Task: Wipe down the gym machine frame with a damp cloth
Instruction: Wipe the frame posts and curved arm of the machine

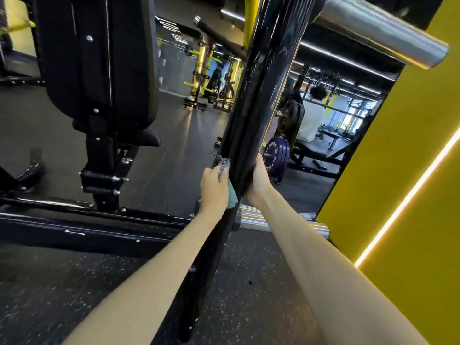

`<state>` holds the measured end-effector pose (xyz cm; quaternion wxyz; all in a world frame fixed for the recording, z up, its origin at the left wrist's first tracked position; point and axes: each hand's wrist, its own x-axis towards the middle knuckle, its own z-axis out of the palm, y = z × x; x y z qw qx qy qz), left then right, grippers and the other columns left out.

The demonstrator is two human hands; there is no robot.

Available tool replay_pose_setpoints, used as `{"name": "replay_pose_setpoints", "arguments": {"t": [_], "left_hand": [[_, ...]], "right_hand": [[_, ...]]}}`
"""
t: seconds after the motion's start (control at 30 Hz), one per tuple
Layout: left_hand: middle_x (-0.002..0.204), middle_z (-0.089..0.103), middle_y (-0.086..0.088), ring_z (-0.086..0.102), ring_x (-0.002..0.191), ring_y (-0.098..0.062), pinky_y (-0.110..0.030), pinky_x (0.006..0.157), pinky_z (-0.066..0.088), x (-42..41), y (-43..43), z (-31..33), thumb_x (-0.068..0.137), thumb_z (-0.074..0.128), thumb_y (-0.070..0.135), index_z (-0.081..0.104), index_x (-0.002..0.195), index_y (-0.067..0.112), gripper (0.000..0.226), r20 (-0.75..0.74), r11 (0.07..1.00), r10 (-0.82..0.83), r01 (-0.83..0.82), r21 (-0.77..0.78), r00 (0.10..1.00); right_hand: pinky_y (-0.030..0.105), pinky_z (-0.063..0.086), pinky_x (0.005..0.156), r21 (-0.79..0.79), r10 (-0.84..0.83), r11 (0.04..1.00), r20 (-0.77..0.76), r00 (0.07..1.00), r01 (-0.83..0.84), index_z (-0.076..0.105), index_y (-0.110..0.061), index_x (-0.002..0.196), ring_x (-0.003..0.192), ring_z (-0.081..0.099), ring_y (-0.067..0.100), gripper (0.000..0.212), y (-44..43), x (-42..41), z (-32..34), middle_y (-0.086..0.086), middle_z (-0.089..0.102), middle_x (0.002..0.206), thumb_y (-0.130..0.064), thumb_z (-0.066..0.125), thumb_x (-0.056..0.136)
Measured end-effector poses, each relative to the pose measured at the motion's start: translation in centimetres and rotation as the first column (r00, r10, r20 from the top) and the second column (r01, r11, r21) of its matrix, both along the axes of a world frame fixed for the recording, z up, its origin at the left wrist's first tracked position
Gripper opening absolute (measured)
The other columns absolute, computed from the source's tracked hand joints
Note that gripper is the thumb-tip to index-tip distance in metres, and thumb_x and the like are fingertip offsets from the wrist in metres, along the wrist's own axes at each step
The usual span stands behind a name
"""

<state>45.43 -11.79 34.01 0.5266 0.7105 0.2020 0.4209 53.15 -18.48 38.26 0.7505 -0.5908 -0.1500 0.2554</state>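
Observation:
A glossy black upright post (258, 95) of the gym machine frame runs from the top of the view down to the floor between my forearms. My left hand (214, 188) grips a teal cloth (233, 195) and presses it against the left side of the post; a black-and-white speckled cord (220, 161) hangs by my fingers. My right hand (257, 181) lies against the post's right side at the same height, fingers wrapped behind it and hidden.
The machine's black padded backrest and seat (99, 70) stand at left on a black base rail (74, 227). Chrome weight pegs stick out upper right (383, 31) and low by the floor (258, 220). A yellow wall (410, 170) is close on the right. A person sits beyond near purple plates (276, 158).

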Motion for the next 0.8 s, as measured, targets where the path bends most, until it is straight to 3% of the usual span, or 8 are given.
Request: {"name": "replay_pose_setpoints", "arguments": {"t": [0.13,0.27,0.33,0.4,0.5,0.63,0.7,0.8], "left_hand": [[0.093,0.044,-0.011,0.049,0.084,-0.023,-0.025,0.081,0.038,-0.9,-1.0,-2.3,0.102,0.041,0.013,0.063,0.106,-0.004,0.028,-0.096,0.997,0.054,-0.059,-0.048,0.994],[0.096,0.038,0.002,0.042,0.074,-0.004,-0.015,0.075,0.034,-2.3,-3.1,0.7,0.103,0.041,0.014,0.054,0.129,0.005,0.03,0.037,0.992,0.073,-0.076,0.098,0.997],[0.09,0.039,0.018,0.045,0.071,0.002,-0.019,0.07,0.036,-2.7,-4.2,2.9,0.103,0.041,0.027,0.052,0.119,0.015,0.023,0.11,0.966,0.075,-0.099,0.237,0.991],[0.089,0.044,0.02,0.05,0.073,0.004,-0.025,0.068,0.04,-3.1,-4.9,5.4,0.099,0.04,0.05,0.047,0.097,0.026,0.025,0.092,0.872,0.196,-0.216,0.438,0.976],[0.102,0.044,0.01,0.056,0.091,-0.009,-0.033,0.08,0.046,-3.2,-4.2,8.1,0.095,0.037,0.062,0.043,0.095,0.032,0.03,0.122,0.75,0.196,-0.229,0.621,0.973],[0.125,0.045,-0.018,0.046,0.112,-0.036,-0.048,0.093,0.045,-1.6,-2.6,13.3,0.101,0.039,0.022,0.046,0.13,0.013,0.031,0.172,0.725,0.157,-0.232,0.648,0.973],[0.119,0.045,-0.022,0.043,0.104,-0.04,-0.044,0.08,0.049,-0.9,-1.9,14.5,0.092,0.046,-0.004,0.044,0.14,0.01,0.051,0.221,0.531,0.233,-0.314,0.787,0.947],[0.109,0.036,-0.011,0.041,0.088,-0.032,-0.036,0.063,0.052,-0.2,0.4,11.0,0.079,0.047,-0.013,0.043,0.138,0.009,0.063,0.294,0.063,0.216,-0.313,0.948,0.931]], "right_hand": [[0.043,0.049,0.099,-0.044,-0.002,0.999,0.041,0.999,0.003,0.068,-0.021,0.118,0.111,0.064,0.023,0.067,-0.1,-0.3,-0.5,0.005,0.069,0.118,-0.074,0.046,0.084],[0.042,0.047,0.101,-0.062,0.058,0.997,0.035,0.998,-0.056,0.066,-0.02,0.123,0.112,0.064,0.023,0.073,-0.1,-0.3,-0.6,0.004,0.068,0.12,-0.076,0.046,0.082],[0.037,0.052,0.092,-0.044,0.087,0.995,0.018,0.996,-0.086,0.067,-0.018,0.12,0.107,0.066,0.022,0.067,-0.3,-0.5,-0.2,0.005,0.07,0.115,-0.072,0.044,0.087],[0.034,0.053,0.084,-0.045,0.095,0.994,0.001,0.995,-0.095,0.068,-0.019,0.119,0.106,0.066,0.023,0.064,-0.6,-0.7,-0.2,0.004,0.071,0.113,-0.07,0.044,0.088],[0.036,0.054,0.086,-0.059,0.077,0.995,0.014,0.997,-0.076,0.066,-0.023,0.122,0.106,0.067,0.022,0.066,-0.7,-0.9,-0.1,0.005,0.07,0.115,-0.074,0.043,0.086],[0.035,0.05,0.091,-0.054,0.067,0.996,-0.002,0.998,-0.067,0.059,-0.018,0.131,0.107,0.06,0.017,0.064,-1.0,-1.0,0.3,0.0,0.062,0.125,-0.064,0.032,0.096],[0.041,0.041,0.107,-0.079,0.041,0.996,0.019,0.999,-0.039,0.053,-0.021,0.138,0.124,0.052,0.02,0.068,-0.8,-1.5,0.5,-0.001,0.054,0.136,-0.068,0.033,0.093],[0.041,0.032,0.114,-0.087,0.021,0.996,0.028,0.999,-0.019,0.05,-0.026,0.14,0.134,0.043,0.02,0.078,-0.4,-1.3,-0.2,-0.002,0.048,0.143,-0.078,0.038,0.084]]}}
